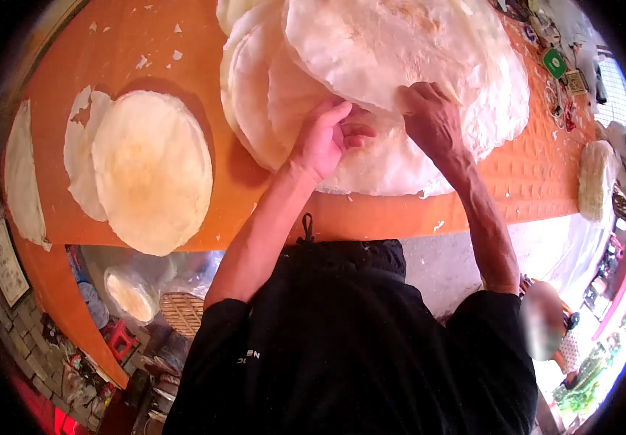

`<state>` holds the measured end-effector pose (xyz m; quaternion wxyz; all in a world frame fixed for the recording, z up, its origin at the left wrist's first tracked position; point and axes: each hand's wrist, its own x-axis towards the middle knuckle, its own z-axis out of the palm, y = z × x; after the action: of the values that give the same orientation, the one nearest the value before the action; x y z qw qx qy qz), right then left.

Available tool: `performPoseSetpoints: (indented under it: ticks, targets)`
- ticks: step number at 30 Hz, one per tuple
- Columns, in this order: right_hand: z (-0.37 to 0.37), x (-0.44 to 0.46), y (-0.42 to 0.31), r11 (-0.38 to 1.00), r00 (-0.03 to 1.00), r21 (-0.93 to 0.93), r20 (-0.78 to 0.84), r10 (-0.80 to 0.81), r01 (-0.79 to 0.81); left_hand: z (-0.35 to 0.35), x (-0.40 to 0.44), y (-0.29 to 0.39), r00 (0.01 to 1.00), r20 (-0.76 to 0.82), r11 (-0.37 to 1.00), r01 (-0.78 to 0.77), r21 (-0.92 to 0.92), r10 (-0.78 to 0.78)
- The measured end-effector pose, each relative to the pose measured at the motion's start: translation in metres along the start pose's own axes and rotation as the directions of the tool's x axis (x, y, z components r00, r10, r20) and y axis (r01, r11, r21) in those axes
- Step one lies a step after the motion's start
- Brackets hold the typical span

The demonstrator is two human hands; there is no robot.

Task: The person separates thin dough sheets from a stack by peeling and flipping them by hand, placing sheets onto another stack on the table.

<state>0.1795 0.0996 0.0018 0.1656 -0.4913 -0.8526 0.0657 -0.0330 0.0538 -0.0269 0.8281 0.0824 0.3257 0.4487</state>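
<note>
Large, thin pale flatbreads lie in a broad overlapping pile in front of me. My right hand is closed on the near edge of the top flatbread, knuckles up. My left hand is turned palm upward beside that edge, with the thumb stretched out and the fingers loosely curled. Its thumb tip is at the edge of the top sheet; whether it touches is hard to tell. Nothing shows in the left palm.
A smaller stack of round flatbreads lies left on the orange table, near a folded sheet. Small items, including a green tag, line the right edge. A bagged stack sits at right. Another person is at lower right.
</note>
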Motion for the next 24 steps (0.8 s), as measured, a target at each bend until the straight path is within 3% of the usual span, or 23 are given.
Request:
performPoseSetpoints:
  ticks: [4, 6, 7, 13, 15, 17, 18, 19, 21, 24]
  targets:
    - [-0.002, 0.004, -0.001, 0.998, 0.998, -0.03, -0.002, -0.063, 0.063, 0.003, 0.004, -0.001, 1.0, -0.02, 1.0, 0.01, -0.017, -0.01]
    - [-0.003, 0.004, -0.018, 0.99, 0.99, -0.017, -0.034, -0.139, 0.138, -0.003, 0.008, 0.0, 0.998, 0.061, 1.0, 0.022, -0.022, -0.02]
    - [-0.004, -0.004, -0.022, 0.995, 0.994, 0.007, 0.042, -0.103, 0.103, -0.005, 0.009, 0.0, 0.998, 0.059, 1.0, 0.011, -0.024, -0.009]
    - [0.017, 0.003, -0.003, 0.991, 0.995, -0.096, -0.036, -0.093, 0.089, 0.004, -0.001, 0.003, 0.999, 0.033, 1.0, -0.023, -0.001, 0.023]
    - [-0.008, 0.018, 0.002, 0.998, 0.998, 0.017, -0.012, -0.068, 0.068, 0.006, -0.018, 0.007, 0.998, 0.056, 0.999, -0.033, 0.027, 0.031]
    - [-0.051, 0.037, -0.012, 0.988, 0.966, -0.115, -0.226, -0.128, 0.104, 0.0, -0.05, 0.009, 0.99, -0.14, 0.976, 0.009, 0.219, 0.022]
    - [-0.078, 0.04, -0.028, 0.978, 0.963, -0.183, -0.23, -0.139, 0.097, -0.006, -0.066, 0.007, 0.976, -0.213, 0.957, 0.016, 0.289, 0.048]
    - [-0.094, 0.038, -0.042, 0.957, 0.977, -0.278, -0.17, -0.132, 0.081, -0.02, -0.082, -0.001, 0.976, -0.215, 0.958, 0.022, 0.287, 0.043]
    - [-0.082, 0.013, -0.058, 0.975, 0.982, -0.17, -0.104, -0.158, 0.139, -0.049, -0.103, -0.018, 0.92, -0.366, 0.93, 0.004, 0.368, 0.14]
    - [-0.019, -0.031, -0.057, 0.993, 0.983, 0.017, 0.143, -0.118, 0.117, -0.048, -0.119, -0.023, 0.897, -0.418, 0.959, -0.021, 0.283, 0.143]
